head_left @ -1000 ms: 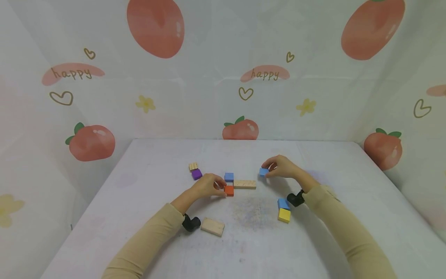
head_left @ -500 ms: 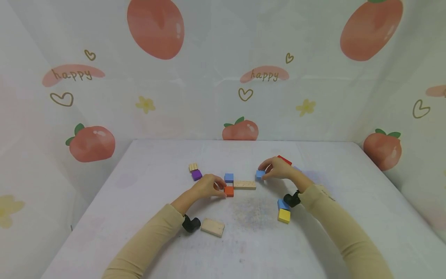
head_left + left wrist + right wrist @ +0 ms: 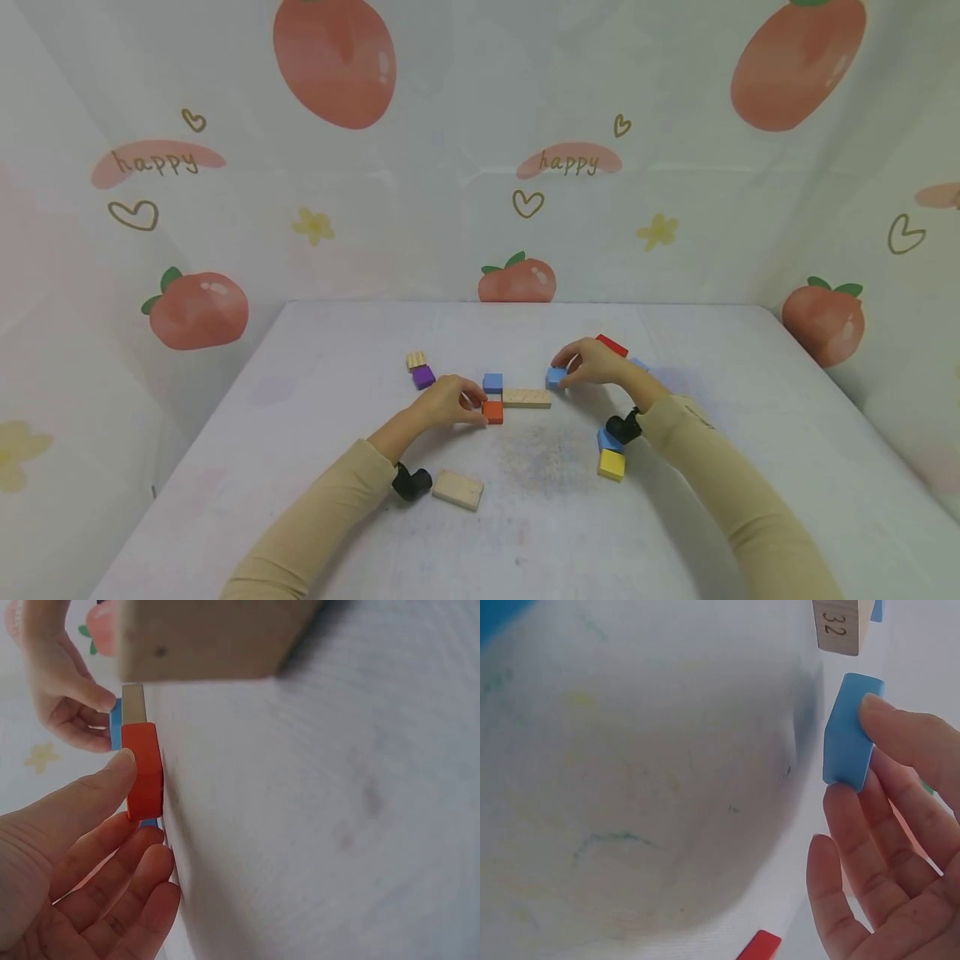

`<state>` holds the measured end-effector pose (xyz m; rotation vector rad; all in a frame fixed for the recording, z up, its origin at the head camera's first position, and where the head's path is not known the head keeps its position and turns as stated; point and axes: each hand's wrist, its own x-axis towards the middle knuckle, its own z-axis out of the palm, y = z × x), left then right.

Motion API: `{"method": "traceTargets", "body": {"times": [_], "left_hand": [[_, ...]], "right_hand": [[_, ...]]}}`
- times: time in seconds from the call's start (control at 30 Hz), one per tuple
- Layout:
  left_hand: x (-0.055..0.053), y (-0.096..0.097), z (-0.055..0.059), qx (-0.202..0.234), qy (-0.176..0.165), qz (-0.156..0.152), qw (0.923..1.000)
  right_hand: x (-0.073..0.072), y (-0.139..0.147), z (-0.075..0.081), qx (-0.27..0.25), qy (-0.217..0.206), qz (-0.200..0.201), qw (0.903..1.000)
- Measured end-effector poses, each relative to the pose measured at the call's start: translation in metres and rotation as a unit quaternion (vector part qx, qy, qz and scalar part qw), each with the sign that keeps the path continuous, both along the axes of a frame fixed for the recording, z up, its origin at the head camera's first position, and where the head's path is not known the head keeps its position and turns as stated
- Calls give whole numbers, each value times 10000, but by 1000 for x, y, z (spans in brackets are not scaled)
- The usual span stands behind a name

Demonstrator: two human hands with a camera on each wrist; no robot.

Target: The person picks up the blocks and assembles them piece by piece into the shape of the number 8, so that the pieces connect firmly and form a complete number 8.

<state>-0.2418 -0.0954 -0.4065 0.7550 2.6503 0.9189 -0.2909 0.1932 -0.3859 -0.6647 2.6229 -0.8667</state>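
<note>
My left hand [image 3: 448, 402] pinches an orange-red block [image 3: 492, 412], thumb on its near face and fingers behind it, as the left wrist view shows. Just beyond that block sits a blue block [image 3: 492, 383], and a long wooden block [image 3: 527, 398] runs off to the right. Between thumb and fingertips of my right hand [image 3: 592, 363] is another blue block [image 3: 851, 731], held near the long block's right end. In the right wrist view, the wooden block's end [image 3: 838, 626] bears the number 32, with a gap between it and the held block.
A purple block [image 3: 423, 377] and a ridged wooden piece [image 3: 416, 360] lie at the back left. A flat wooden block [image 3: 458, 489] rests near my left wrist. Yellow [image 3: 612, 465] and blue [image 3: 609, 440] blocks lie by my right wrist; a red block [image 3: 612, 346] lies behind that hand.
My right hand has moved left with its blue block, closer to the long wooden block, uncovering the red block behind it. The left hand has stayed on the orange-red block.
</note>
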Motion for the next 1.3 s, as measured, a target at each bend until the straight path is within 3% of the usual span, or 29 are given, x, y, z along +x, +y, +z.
{"method": "traceTargets", "body": {"times": [0.07, 0.1, 0.2, 0.3, 0.33, 0.47, 1.3], "left_hand": [[-1, -1, -2, 62, -39, -21, 10000], [-6, -3, -10, 144, 59, -130, 9998], [-7, -4, -12, 149, 54, -127, 9998], [-7, -3, -12, 142, -23, -84, 9999], [-2, -1, -4, 74, -126, 24, 9999], [1, 1, -1, -35, -65, 81, 9999], [1, 1, 1, -85, -9, 88, 9999]], "right_hand": [[-1, 0, 1, 6, -10, 9, 10000], [-1, 0, 0, 6, -9, 18, 10000], [-4, 0, 0, 20, -24, 67, 10000], [-6, -1, -2, 90, -94, 77, 9999], [-6, -1, -2, 117, -131, 71, 9998], [-8, -2, -4, 228, -231, 64, 9995], [-8, -5, -4, 481, -464, 11, 9978]]}}
